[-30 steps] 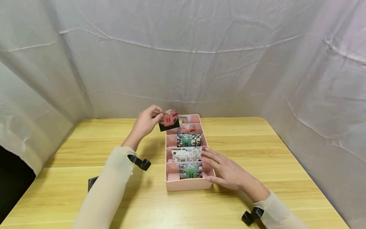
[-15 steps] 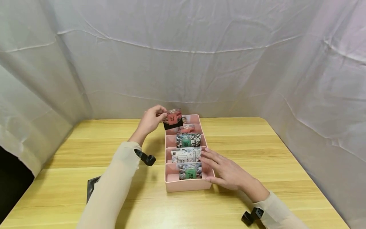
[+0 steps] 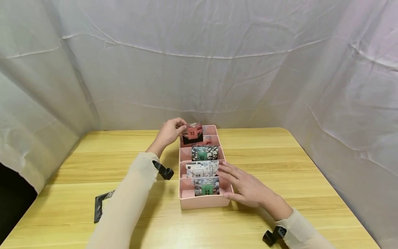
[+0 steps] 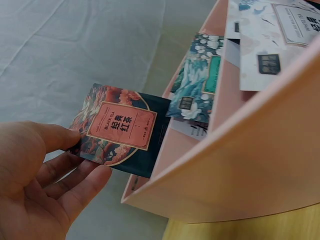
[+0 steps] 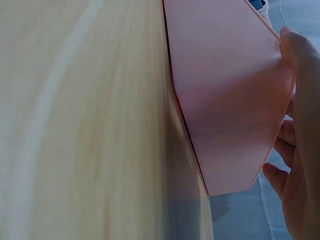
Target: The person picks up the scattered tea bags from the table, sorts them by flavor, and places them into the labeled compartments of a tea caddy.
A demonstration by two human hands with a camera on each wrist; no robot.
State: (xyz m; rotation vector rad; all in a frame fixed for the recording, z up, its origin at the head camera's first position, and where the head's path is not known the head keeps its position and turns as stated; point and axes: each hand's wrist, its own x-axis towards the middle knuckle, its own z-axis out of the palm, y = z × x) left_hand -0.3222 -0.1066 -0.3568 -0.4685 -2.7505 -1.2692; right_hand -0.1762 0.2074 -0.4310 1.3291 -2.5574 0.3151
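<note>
My left hand (image 3: pixel 169 132) pinches a red and black tea packet (image 3: pixel 193 132) by its left edge. The left wrist view shows "BLACK TEA" printed on this packet (image 4: pixel 121 126). It hangs over the far compartments of a pink divided box (image 3: pixel 204 202), overlapping another red packet (image 3: pixel 207 139) there. Nearer compartments hold a dark floral packet with a green label (image 3: pixel 203 154), white packets (image 3: pixel 199 169), and a blue-grey packet with a green label (image 3: pixel 206 186) at the front. My right hand (image 3: pixel 248 185) rests on the box's right rim near the front, fingers loosely extended.
A dark packet (image 3: pixel 101 207) lies on the wooden table (image 3: pixel 295 166) at the left, partly hidden by my left sleeve. Grey-white curtains (image 3: pixel 199 69) hang behind the table and at both sides. Each wrist carries a small black camera.
My left hand has moved right and slightly down with the black tea packet, bringing it over the box. More of the dark packet on the table shows. The right hand stays put.
</note>
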